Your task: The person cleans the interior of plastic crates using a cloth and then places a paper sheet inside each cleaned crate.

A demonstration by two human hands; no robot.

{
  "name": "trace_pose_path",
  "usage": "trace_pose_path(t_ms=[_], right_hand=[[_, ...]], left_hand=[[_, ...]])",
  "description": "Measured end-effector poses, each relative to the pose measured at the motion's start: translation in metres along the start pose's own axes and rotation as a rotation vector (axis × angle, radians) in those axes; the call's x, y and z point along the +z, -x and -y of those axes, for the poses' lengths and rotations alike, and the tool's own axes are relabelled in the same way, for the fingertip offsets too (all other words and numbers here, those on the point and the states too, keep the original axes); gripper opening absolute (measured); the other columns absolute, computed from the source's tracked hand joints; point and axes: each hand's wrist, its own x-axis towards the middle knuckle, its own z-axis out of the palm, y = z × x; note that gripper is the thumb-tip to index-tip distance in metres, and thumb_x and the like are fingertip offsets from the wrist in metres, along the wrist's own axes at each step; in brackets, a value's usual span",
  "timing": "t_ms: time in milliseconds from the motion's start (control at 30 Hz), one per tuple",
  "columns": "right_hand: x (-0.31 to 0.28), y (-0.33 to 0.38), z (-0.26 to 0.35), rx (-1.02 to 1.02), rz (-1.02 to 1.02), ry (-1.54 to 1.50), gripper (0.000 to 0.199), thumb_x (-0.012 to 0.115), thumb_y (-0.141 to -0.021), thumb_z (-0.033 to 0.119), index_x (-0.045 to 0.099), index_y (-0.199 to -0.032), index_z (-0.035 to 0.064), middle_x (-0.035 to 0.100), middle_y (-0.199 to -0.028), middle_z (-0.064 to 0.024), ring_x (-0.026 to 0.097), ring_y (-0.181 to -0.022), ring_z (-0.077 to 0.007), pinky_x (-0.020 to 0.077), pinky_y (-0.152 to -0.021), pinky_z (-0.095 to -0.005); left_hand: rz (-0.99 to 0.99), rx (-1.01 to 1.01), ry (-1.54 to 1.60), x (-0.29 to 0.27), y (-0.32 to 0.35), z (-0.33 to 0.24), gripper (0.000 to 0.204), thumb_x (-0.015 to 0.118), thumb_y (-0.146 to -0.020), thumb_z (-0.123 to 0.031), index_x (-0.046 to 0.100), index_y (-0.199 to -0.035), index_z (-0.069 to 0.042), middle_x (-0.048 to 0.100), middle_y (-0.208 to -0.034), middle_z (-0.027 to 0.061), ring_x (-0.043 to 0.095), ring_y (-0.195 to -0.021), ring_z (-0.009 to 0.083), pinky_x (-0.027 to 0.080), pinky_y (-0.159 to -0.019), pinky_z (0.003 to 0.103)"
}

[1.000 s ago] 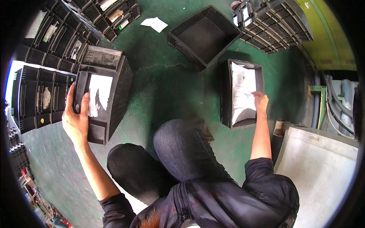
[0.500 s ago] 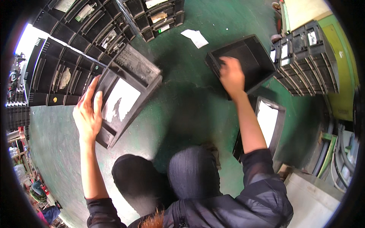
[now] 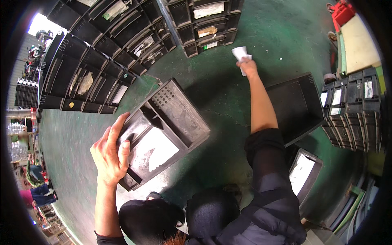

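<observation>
Tilted in front of my knees is a black plastic crate, its side turned up and bearing a torn white label. My left hand grips its left edge, with the thumb over the near side and the fingers partly hidden. Farther out, over the floor, my right hand is closed on a white sheet of paper, which looks bent. Beneath and right of my right forearm, an empty black crate lies with its inside facing up.
Stacked black crates stand at the left, with another stack at the far middle. More crates are piled at the right. A labelled black crate sits near my right elbow. The floor is green.
My right hand has left the empty crate, reached farther out and taken hold of the paper from the floor. My left hand still holds its crate. The whole view has shifted.
</observation>
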Motion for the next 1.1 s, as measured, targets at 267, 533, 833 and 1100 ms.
trace_pose_path(t_ms=[267,533,833,1100], right_hand=[[0.043,0.036,0.006,0.103,-0.110,0.640,0.065,0.056,-0.082,0.036,0.031,-0.135,0.0072,0.019,-0.143,-0.0031,0.025,-0.130,-0.0311,0.0373,-0.088,-0.0611],[0.018,0.070,0.017,-0.271,-0.287,0.706,0.018,0.052,-0.082,0.018,0.063,-0.093,0.0087,0.063,-0.089,-0.0076,0.065,-0.073,-0.0286,0.0530,-0.062,-0.0374],[-0.240,0.343,-0.105,0.371,-0.717,0.831,0.038,0.049,-0.088,0.032,0.041,-0.125,0.0272,0.066,-0.086,-0.0131,0.064,-0.071,-0.0325,0.0474,-0.056,-0.0442],[-0.234,0.473,-0.210,0.417,-0.409,1.034,0.054,0.068,-0.075,0.027,0.046,-0.122,0.0117,0.046,-0.125,-0.0112,0.050,-0.109,-0.0306,0.0452,-0.087,-0.0408]], left_hand=[[0.006,-0.010,-0.046,-0.005,0.002,0.001,0.043,0.045,-0.083,-0.034,0.054,-0.118,-0.010,0.055,-0.069,0.0102,0.053,-0.055,0.0262,0.043,-0.054,0.033],[0.006,0.012,-0.029,0.000,-0.003,-0.001,0.046,0.044,-0.086,-0.043,0.054,-0.118,-0.011,0.055,-0.071,0.0091,0.056,-0.058,0.0258,0.044,-0.054,0.034],[0.014,0.094,-0.105,0.002,0.045,-0.025,0.061,0.068,-0.068,-0.045,0.053,-0.117,-0.012,0.046,-0.067,0.0020,0.052,-0.053,0.0165,0.045,-0.050,0.028],[0.130,0.825,-0.035,0.061,0.043,0.010,0.039,0.061,-0.073,-0.037,0.056,-0.102,-0.012,0.047,-0.075,0.0014,0.050,-0.069,0.0172,0.039,-0.063,0.031]])
